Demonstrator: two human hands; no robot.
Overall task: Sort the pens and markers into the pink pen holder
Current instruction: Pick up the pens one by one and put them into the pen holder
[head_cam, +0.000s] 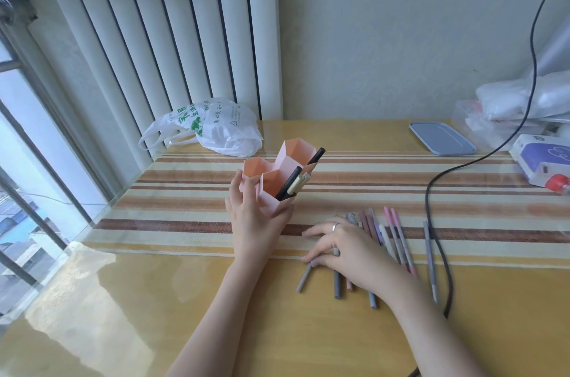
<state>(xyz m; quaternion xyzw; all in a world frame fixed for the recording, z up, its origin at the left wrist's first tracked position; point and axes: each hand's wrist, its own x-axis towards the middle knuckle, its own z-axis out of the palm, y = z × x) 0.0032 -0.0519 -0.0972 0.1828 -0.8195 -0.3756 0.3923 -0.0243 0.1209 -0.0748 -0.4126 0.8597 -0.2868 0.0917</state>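
The left hand (249, 222) grips the pink pen holder (277, 179), tilted, with three pens in it. Just right, the right hand (345, 250) lies flat with fingers spread on loose pens (337, 281); beyond it lie two pink markers (398, 237) and one grey pen (430, 259).

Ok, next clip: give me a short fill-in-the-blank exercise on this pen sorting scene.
1. The left hand holds the ____ pen holder.
2. The right hand rests on pens lying on the ____.
3. A white plastic ____ lies behind the holder.
4. The grey pen lying apart sits beside a black ____.

Missing words: pink; table; bag; cable
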